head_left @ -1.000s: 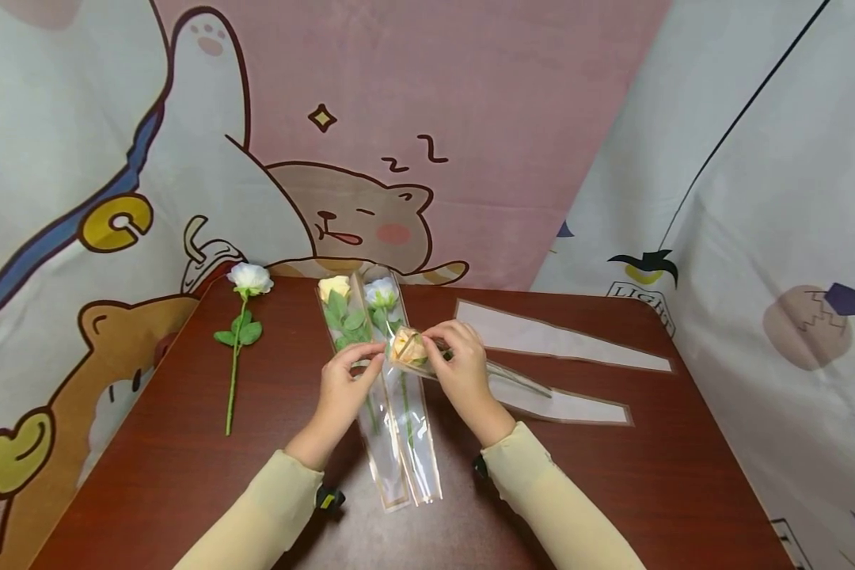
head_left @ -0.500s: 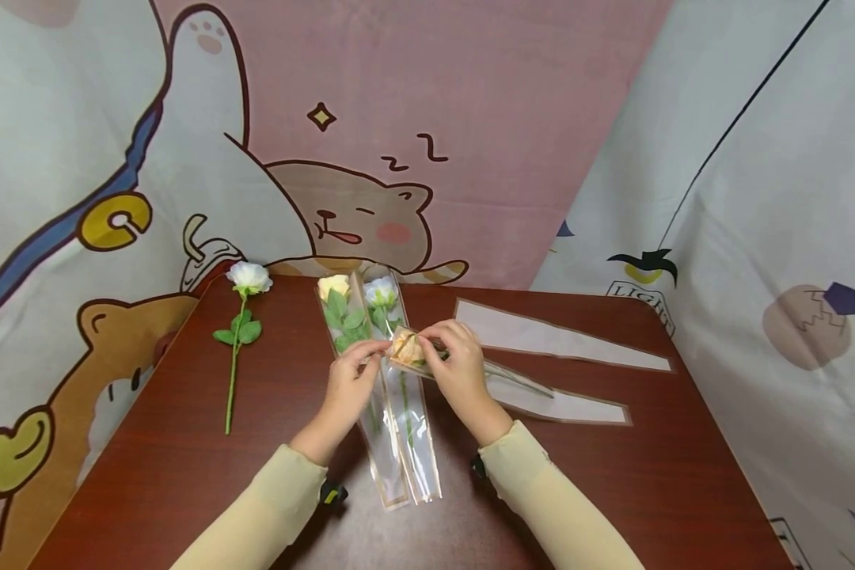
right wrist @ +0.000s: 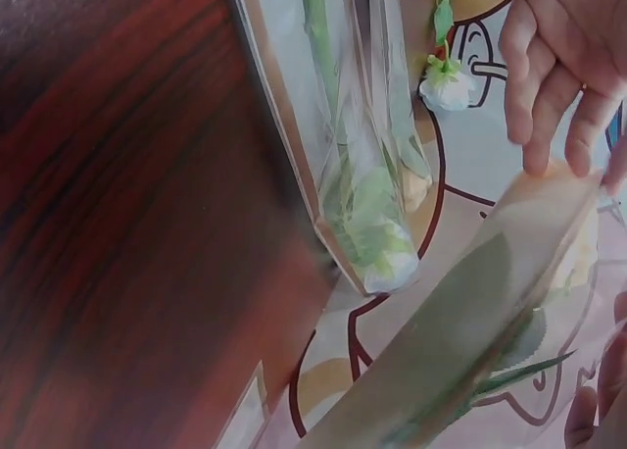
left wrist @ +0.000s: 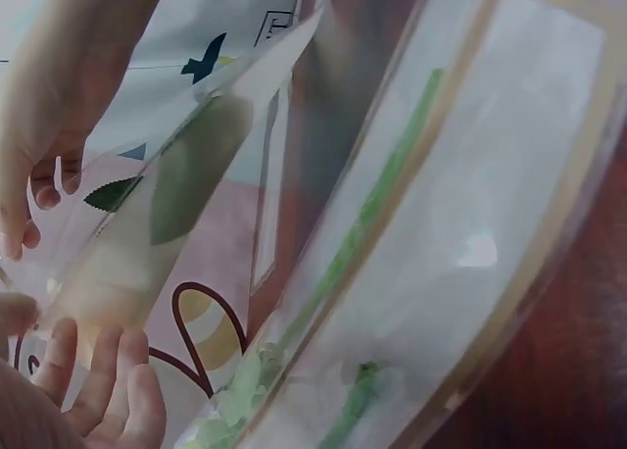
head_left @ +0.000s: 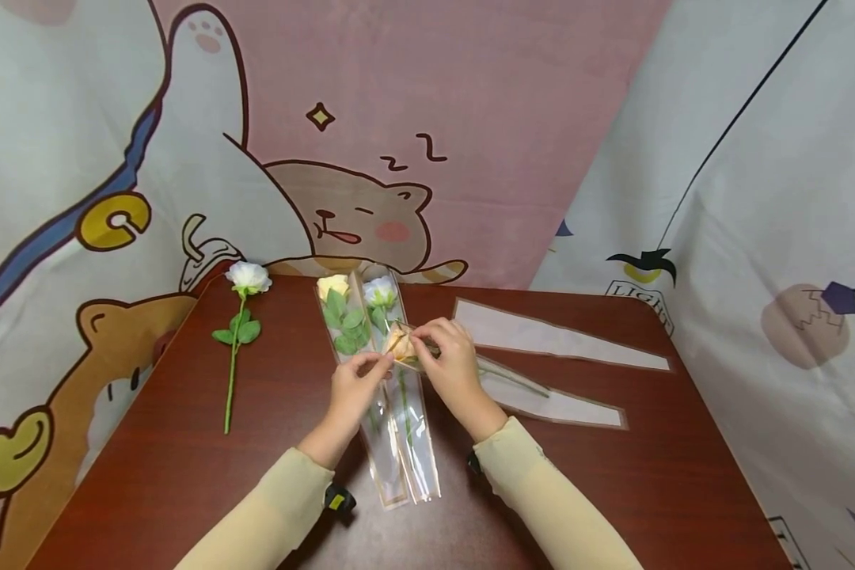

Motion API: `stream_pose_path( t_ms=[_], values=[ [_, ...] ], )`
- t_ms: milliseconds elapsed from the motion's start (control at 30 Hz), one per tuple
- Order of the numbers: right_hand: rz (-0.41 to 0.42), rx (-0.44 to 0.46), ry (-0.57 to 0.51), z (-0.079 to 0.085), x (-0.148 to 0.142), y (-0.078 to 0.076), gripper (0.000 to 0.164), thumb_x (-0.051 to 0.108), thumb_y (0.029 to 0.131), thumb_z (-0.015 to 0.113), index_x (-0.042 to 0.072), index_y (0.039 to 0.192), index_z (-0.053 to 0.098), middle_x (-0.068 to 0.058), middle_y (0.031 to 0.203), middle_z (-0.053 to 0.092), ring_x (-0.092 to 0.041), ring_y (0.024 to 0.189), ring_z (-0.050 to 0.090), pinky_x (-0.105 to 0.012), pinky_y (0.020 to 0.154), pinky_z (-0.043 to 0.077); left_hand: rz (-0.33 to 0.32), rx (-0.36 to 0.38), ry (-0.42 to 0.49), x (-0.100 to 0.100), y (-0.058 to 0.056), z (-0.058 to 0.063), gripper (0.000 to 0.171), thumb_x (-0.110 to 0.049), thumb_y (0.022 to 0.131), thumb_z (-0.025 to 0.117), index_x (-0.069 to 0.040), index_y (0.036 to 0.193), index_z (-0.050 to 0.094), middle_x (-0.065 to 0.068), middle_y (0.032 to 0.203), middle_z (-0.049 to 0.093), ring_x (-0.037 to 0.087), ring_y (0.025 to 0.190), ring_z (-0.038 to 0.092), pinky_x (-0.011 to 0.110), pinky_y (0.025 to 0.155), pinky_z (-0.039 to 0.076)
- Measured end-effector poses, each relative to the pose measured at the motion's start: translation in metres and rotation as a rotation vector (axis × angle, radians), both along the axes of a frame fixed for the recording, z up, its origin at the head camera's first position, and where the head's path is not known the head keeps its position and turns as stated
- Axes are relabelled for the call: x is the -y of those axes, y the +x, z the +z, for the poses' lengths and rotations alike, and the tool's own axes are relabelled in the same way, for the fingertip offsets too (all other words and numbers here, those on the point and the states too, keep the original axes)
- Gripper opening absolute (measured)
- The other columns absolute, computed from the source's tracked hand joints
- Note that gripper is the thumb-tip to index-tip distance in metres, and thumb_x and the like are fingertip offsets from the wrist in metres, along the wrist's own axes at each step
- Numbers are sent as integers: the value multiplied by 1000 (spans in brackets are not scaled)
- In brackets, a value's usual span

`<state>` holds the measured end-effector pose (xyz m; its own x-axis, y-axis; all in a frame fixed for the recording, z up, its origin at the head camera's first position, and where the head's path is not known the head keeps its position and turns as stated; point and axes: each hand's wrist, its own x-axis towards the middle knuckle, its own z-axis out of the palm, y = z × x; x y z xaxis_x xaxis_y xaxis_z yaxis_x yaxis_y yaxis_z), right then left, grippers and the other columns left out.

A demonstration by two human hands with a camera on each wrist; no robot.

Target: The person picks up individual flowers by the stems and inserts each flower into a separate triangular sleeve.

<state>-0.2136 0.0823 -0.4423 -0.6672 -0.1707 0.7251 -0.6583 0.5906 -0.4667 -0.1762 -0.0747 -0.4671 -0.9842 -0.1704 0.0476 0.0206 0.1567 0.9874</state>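
A peach rose [head_left: 400,343] lies inside a clear-fronted flower sleeve [right wrist: 421,361], raised above the table with its stem running off to the right. My left hand [head_left: 352,389] pinches the sleeve's open end, below the bloom; in the left wrist view its fingers [left wrist: 93,380] are at that edge. My right hand [head_left: 450,360] pinches the sleeve's upper edge beside the bloom, thumb and forefinger together. Beneath, two wrapped flowers lie side by side: a yellow rose [head_left: 333,287] and a bluish-white rose [head_left: 380,292]. Part of the held sleeve is hidden behind the right hand.
An unwrapped white rose [head_left: 248,279] with a green stem lies at the left of the brown table [head_left: 164,475]. A flat, brown-edged white sleeve [head_left: 556,336] lies at the back right; another [head_left: 587,410] lies in front of it. A printed cloth [head_left: 499,142] hangs behind.
Both hands have shifted slightly with the peach rose and its sleeve, the bloom moving a little left. The left fingers have come in closer under the bloom. The other flowers stay put.
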Motion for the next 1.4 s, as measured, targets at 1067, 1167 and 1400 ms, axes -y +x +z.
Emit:
stream_pose_path(
  t_ms=[1067, 1167, 1400],
  values=[
    [-38, 662, 120, -42, -83, -18, 17, 14, 86, 55, 6, 96, 64, -11, 99, 63, -28, 98, 55, -41, 85, 42, -11, -93, 671, 14, -34, 6, 15, -10, 93, 40, 4, 90, 39, 15, 93, 52, 26, 88, 56, 52, 85, 41],
    [-49, 699, 83, -45, -82, -19, 14, 17, 85, 56, 9, 93, 64, -9, 98, 63, -25, 95, 55, -40, 82, 42, 4, -97, 667, 16, -38, 7, 14, -12, 93, 41, 1, 89, 40, 11, 93, 52, 24, 86, 57, 50, 83, 43],
    [-60, 689, -58, -46, -71, -18, 9, 14, 84, 58, 8, 88, 62, -7, 89, 62, -20, 81, 53, -32, 71, 43, -18, -108, 660, 10, -40, 11, 9, -16, 90, 50, -9, 94, 45, 6, 90, 55, 19, 77, 58, 39, 72, 51]
  ],
)
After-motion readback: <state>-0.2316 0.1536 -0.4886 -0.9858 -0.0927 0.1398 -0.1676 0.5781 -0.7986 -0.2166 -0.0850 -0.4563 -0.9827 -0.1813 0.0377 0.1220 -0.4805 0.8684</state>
